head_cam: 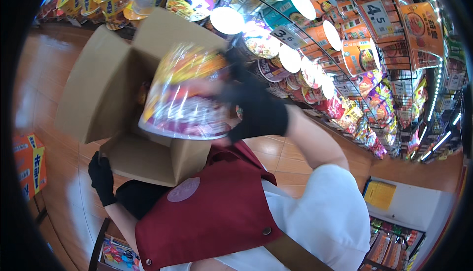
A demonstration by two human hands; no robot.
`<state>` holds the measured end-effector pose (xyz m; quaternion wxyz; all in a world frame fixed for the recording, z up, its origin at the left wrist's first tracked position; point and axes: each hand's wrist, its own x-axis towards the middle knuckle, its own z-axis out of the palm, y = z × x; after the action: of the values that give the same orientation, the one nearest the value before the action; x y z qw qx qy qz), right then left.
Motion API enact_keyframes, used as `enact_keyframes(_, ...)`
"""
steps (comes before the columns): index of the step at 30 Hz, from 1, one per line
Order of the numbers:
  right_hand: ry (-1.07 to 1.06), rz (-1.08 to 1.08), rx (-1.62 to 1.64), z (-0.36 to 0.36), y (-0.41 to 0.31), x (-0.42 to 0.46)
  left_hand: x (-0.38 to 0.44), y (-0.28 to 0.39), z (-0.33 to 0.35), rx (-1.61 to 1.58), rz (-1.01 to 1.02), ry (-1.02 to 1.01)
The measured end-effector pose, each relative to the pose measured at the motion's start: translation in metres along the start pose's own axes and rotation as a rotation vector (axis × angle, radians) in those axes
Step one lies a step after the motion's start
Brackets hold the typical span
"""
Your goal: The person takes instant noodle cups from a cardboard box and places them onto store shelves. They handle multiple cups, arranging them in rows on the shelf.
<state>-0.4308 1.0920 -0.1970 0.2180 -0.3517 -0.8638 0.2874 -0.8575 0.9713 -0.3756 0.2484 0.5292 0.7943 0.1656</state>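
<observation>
My right hand (255, 101), in a black fingerless glove, grips a shrink-wrapped instant noodle bucket (188, 97) with yellow and purple print. Motion blurs the bucket, which is tilted above an opened cardboard box (144, 164). Its flaps are spread, and a small part of something coloured shows in the dark inside; the rest of the contents is hidden. On the near left flap rests my left hand (101, 178), also black-gloved, its fingers curled over the cardboard edge.
Wire shelves (325, 53) of noodle buckets with price tags run along the top and right. Bagged snacks (369, 138) fill the lower racks. An orange carton (31, 164) lies on the tiled floor at left. Sweets (120, 250) sit in a display at bottom left.
</observation>
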Motion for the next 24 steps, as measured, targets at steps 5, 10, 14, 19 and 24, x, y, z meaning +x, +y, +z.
enact_keyframes(5, 0.458, 0.084, -1.205, -0.122, 0.010, -0.074, 0.013, -0.013, 0.003, -0.216, -0.128, -0.101)
enact_keyframes(10, 0.324, 0.138, -1.312, -0.155, 0.069, -0.095, 0.012, -0.005, 0.003, -0.220, -0.158, -0.098)
enact_keyframes(14, 0.446, 0.154, -1.350, -0.168, 0.099, -0.086, 0.003, 0.004, -0.003, -0.146, -0.163, -0.062)
enact_keyframes(19, 0.422, 0.277, -1.471, -0.196, 0.140, -0.082, 0.006, -0.008, 0.002, -0.100, -0.185, -0.037)
enact_keyframes(24, 0.397, 0.354, -1.467, -0.221, 0.165, -0.074, 0.002, 0.027, -0.006, -0.076, -0.211, -0.026)
